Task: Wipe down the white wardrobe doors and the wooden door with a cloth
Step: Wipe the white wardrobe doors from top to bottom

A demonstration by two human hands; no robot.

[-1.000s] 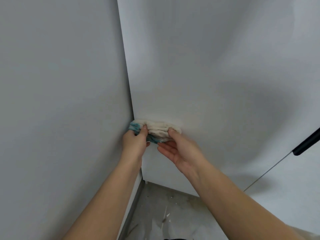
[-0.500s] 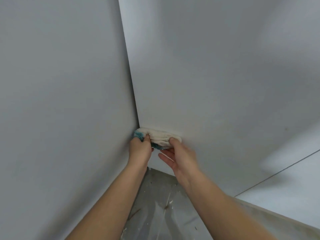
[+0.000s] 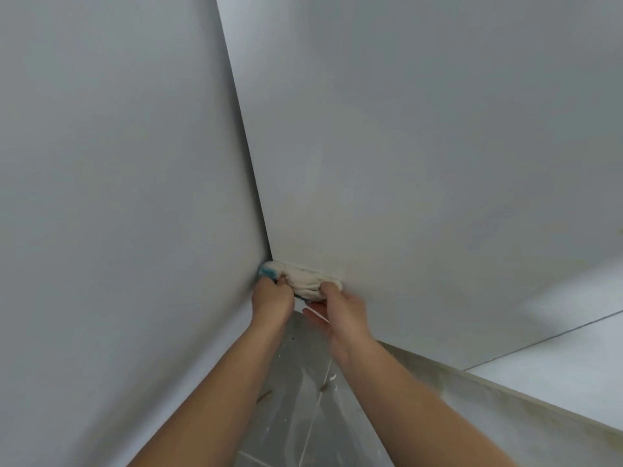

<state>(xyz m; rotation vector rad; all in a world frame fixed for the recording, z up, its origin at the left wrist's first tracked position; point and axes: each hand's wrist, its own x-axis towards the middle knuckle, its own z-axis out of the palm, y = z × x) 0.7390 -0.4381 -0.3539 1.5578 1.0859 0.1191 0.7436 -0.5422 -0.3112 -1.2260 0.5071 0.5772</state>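
Two hands: your left hand [image 3: 273, 298] and right hand [image 3: 340, 308] grip bunched cloth [image 3: 305, 281] against white wardrobe door [image 3: 421, 163]. Press evenly, sweep to bottom edge below.

The cloth [image 3: 305, 280] lies against the wardrobe door [image 3: 421, 156], in the corner beside the left panel [image 3: 118, 197].

The light is soft and rather dim, so the white door [image 3: 421, 146] and the panel [image 3: 101, 197] left of it read as flat grey. A broad, soft-edged shadow lies across the door's middle, and its lower right is brighter. The wide lens splays the straight edges outward toward the corners. Detail is slightly soft throughout.
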